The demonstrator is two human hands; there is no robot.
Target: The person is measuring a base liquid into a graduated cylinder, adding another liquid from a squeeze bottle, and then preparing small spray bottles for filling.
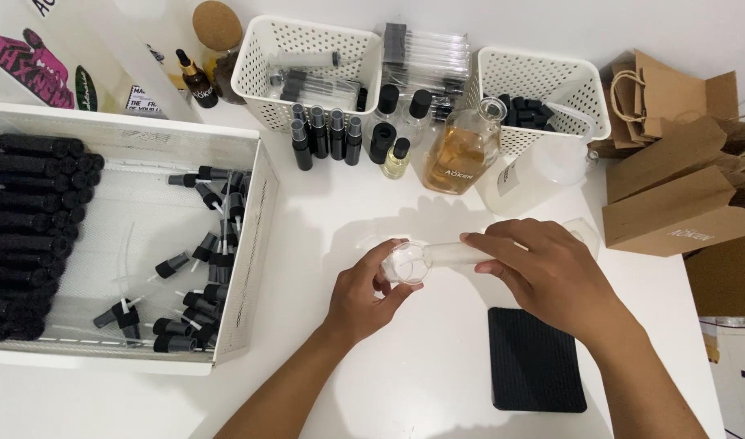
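Holding a clear tube [437, 254] level over the desk [437, 382], both hands grasping it.
Its long axis runs nine to three: left hand [364, 297] pinches the open mouth, right hand [551, 272] wraps the body.

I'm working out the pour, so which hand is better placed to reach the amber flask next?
Probably the right hand. It lies nearer the amber flask, which stands just beyond it, while the left hand cups the mouth of the clear cylinder that both hands grip.

I see brown paper bags [673, 175] stacked far right, a pink-and-black sticker [33, 71] far left, and a white label on the translucent jug [509, 180] mid-far.
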